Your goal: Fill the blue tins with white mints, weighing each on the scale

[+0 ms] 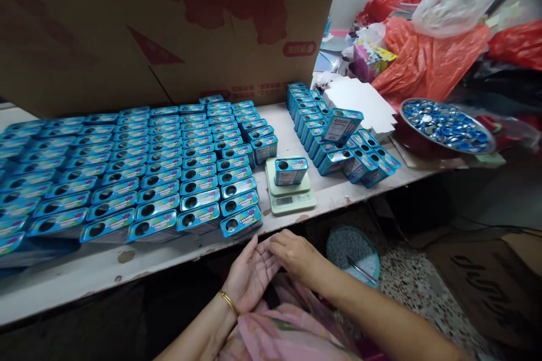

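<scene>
My left hand [249, 273] lies palm up below the table edge, fingers stretched out, a gold bangle on the wrist. My right hand [294, 254] rests palm down with its fingertips on the left palm; nothing shows in either hand. Just beyond them a blue tin [290, 171] with a round hole in its top sits on a small white scale [292, 198]. Several rows of the same blue tins [139, 169] cover the white table [105, 265] to the left. Another group of blue tins [339, 144] stands to the right of the scale.
A large cardboard box [169, 22] leans behind the tins. A round tray of blue caps [446, 125] sits at the right, with red plastic bags [427, 56] behind. A bowl of grey granules with a scoop [353, 251] stands on the floor below. Flat white cartons [359, 104] lie nearby.
</scene>
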A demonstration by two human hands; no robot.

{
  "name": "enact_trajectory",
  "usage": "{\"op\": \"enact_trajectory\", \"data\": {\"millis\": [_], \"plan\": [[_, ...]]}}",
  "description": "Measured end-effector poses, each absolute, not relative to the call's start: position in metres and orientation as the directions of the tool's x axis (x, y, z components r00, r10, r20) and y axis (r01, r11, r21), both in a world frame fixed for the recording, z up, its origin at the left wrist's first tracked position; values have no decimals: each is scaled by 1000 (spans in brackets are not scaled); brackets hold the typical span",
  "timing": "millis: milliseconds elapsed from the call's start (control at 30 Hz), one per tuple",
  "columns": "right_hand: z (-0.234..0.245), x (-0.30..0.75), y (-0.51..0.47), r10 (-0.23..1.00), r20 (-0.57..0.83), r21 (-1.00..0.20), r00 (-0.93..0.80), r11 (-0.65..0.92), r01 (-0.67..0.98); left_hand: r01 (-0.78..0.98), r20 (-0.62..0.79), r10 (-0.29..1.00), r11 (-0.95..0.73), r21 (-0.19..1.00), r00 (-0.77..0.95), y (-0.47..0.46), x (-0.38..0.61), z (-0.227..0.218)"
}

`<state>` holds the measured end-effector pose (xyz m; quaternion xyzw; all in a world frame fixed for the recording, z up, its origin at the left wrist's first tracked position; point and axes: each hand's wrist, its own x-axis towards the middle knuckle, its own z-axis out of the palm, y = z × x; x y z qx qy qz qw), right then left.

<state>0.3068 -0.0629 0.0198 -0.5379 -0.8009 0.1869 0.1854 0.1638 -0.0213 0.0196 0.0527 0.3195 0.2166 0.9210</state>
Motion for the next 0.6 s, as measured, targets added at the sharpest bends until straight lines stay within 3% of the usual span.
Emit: {"op": "enact_trajectory", "data": {"millis": [133,267,400,600], "plan": [[37,319,-54,937,174,-616,-304,344,709,-400,-518,441,895,196,733,-19,163,28],[79,351,-24,930,347,-702,-122,343,624,-378,-504,419,907,187,756,-19,162,30],[111,378,23,906,417,-626,-70,342,701,-338,-524,387,921,192,758,-21,161,27],[108,384,62,901,412,-454,-132,329,828,-317,-544,403,915,249,736,-22,154,23]]}}
